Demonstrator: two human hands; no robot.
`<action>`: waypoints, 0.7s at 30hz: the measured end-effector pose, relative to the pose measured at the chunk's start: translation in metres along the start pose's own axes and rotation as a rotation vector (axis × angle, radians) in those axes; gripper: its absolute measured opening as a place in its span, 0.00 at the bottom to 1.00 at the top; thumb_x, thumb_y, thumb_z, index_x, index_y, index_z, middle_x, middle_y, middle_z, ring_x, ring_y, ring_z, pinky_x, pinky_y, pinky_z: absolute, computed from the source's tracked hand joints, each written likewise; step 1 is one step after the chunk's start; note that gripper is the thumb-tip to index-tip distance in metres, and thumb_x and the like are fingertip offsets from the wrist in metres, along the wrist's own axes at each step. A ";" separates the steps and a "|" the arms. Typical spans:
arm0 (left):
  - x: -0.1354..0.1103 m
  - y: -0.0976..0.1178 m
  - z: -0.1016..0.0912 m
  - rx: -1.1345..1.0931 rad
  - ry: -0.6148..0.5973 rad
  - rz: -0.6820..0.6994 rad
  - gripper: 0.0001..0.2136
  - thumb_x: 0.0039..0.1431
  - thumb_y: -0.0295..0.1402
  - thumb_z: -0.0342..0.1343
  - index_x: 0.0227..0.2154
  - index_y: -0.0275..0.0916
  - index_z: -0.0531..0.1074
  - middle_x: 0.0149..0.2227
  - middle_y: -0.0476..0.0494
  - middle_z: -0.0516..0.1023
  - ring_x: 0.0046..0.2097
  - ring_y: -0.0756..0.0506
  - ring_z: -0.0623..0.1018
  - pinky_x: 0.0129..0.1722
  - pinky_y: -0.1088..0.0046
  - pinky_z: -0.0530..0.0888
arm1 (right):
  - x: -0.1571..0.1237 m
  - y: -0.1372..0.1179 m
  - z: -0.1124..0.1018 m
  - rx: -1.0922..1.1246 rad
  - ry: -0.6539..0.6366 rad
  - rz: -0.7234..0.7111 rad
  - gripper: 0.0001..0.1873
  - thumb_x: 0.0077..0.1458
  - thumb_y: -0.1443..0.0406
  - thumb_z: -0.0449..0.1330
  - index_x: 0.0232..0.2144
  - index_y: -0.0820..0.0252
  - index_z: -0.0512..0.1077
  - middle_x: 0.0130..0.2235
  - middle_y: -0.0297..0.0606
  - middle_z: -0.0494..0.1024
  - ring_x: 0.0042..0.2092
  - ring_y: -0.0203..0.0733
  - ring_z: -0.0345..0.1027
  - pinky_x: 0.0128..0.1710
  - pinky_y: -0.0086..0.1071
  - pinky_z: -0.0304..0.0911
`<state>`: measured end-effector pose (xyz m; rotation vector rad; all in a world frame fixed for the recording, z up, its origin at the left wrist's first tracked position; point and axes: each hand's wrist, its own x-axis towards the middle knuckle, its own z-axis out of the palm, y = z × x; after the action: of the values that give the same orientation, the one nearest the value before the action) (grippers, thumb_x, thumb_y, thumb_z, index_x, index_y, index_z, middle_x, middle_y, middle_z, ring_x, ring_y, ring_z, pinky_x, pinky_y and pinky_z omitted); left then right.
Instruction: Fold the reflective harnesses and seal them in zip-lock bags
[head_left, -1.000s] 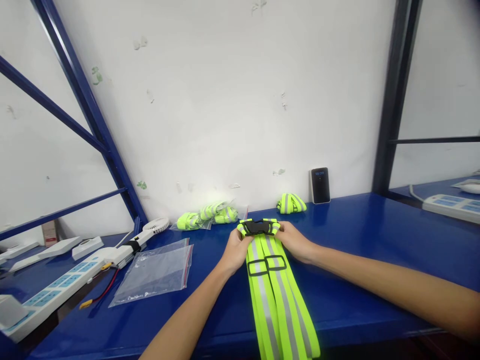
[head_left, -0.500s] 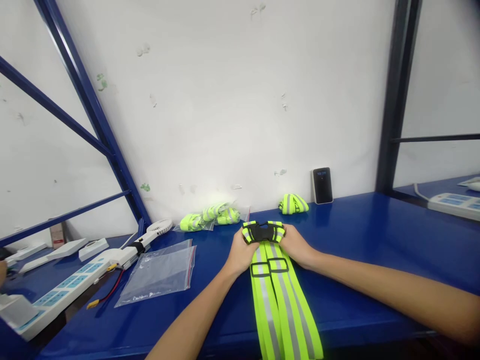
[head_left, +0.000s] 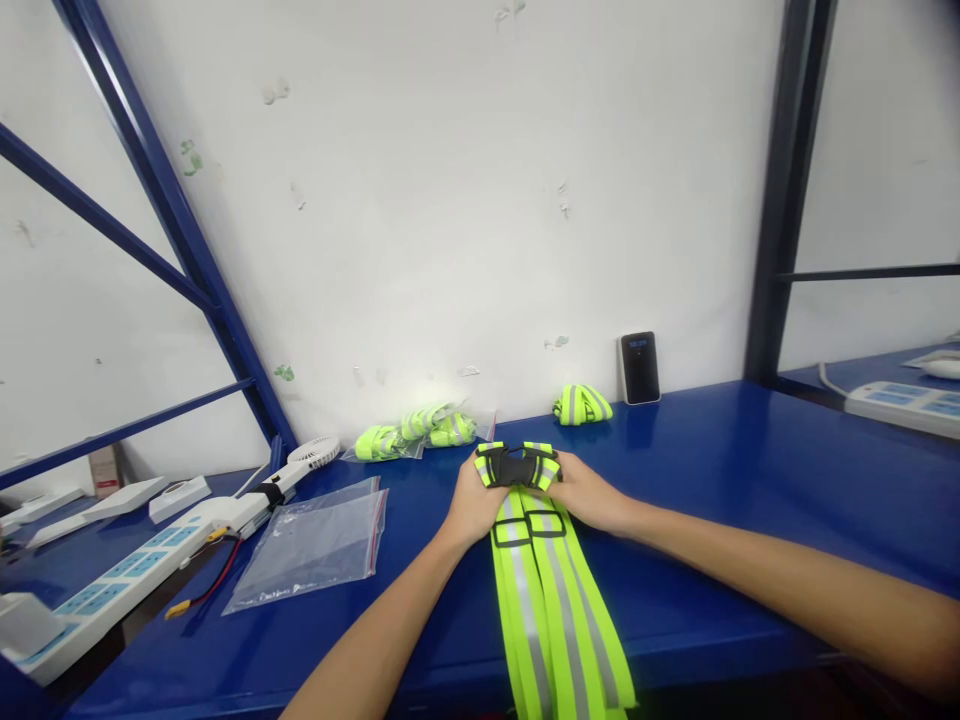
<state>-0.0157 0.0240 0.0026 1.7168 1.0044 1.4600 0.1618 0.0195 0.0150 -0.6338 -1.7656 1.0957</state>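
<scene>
Where both hands (head_left: 472, 505) grip, a black buckle (head_left: 515, 466) sits

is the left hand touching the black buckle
Touching. The head view shows the left hand closed around the left end of the black plastic buckle, with no gap between them.

Workshop bench (head_left: 712, 470) with bagged reflective straps (head_left: 414, 432)

The left hand (head_left: 472, 505) and right hand (head_left: 589, 497) pinch the black plastic buckle (head_left: 516, 465) of a neon-yellow reflective strap harness (head_left: 559, 610) lying across a blue workbench (head_left: 712, 470), near a resealable plastic bag (head_left: 307, 540).
</scene>
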 end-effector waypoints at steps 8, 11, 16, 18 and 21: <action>-0.002 -0.001 0.000 -0.039 -0.016 -0.025 0.16 0.44 0.25 0.63 0.39 0.35 0.72 0.38 0.44 0.79 0.40 0.45 0.76 0.41 0.71 0.71 | 0.002 -0.001 -0.005 -0.021 -0.053 -0.034 0.15 0.51 0.68 0.58 0.43 0.60 0.75 0.42 0.38 0.80 0.48 0.51 0.70 0.52 0.45 0.62; -0.003 0.002 0.000 -0.038 -0.032 -0.037 0.18 0.43 0.26 0.64 0.40 0.35 0.72 0.39 0.44 0.79 0.41 0.44 0.76 0.41 0.70 0.72 | 0.002 -0.002 -0.004 -0.028 -0.039 -0.061 0.15 0.51 0.69 0.58 0.43 0.60 0.75 0.41 0.37 0.80 0.47 0.50 0.71 0.51 0.43 0.63; -0.002 0.000 -0.001 -0.064 -0.047 -0.050 0.17 0.43 0.24 0.63 0.40 0.35 0.72 0.40 0.43 0.79 0.43 0.42 0.76 0.44 0.68 0.72 | 0.001 0.000 -0.005 -0.070 -0.005 -0.063 0.15 0.52 0.69 0.57 0.43 0.59 0.75 0.43 0.38 0.80 0.48 0.50 0.70 0.52 0.43 0.63; -0.002 -0.003 0.000 -0.086 -0.064 -0.063 0.17 0.43 0.24 0.63 0.40 0.35 0.72 0.40 0.44 0.79 0.44 0.42 0.76 0.45 0.68 0.71 | 0.002 0.004 -0.005 -0.072 0.005 -0.045 0.16 0.52 0.69 0.57 0.44 0.59 0.75 0.44 0.38 0.79 0.49 0.50 0.69 0.52 0.43 0.63; -0.002 -0.003 0.001 -0.085 -0.074 -0.062 0.17 0.44 0.27 0.65 0.39 0.35 0.72 0.39 0.43 0.79 0.44 0.42 0.76 0.45 0.67 0.71 | 0.001 0.009 -0.006 -0.061 0.008 -0.017 0.17 0.53 0.68 0.56 0.45 0.58 0.74 0.46 0.38 0.79 0.51 0.50 0.68 0.53 0.43 0.62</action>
<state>-0.0158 0.0236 -0.0012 1.6527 0.9352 1.3699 0.1660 0.0270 0.0085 -0.6582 -1.7996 1.0297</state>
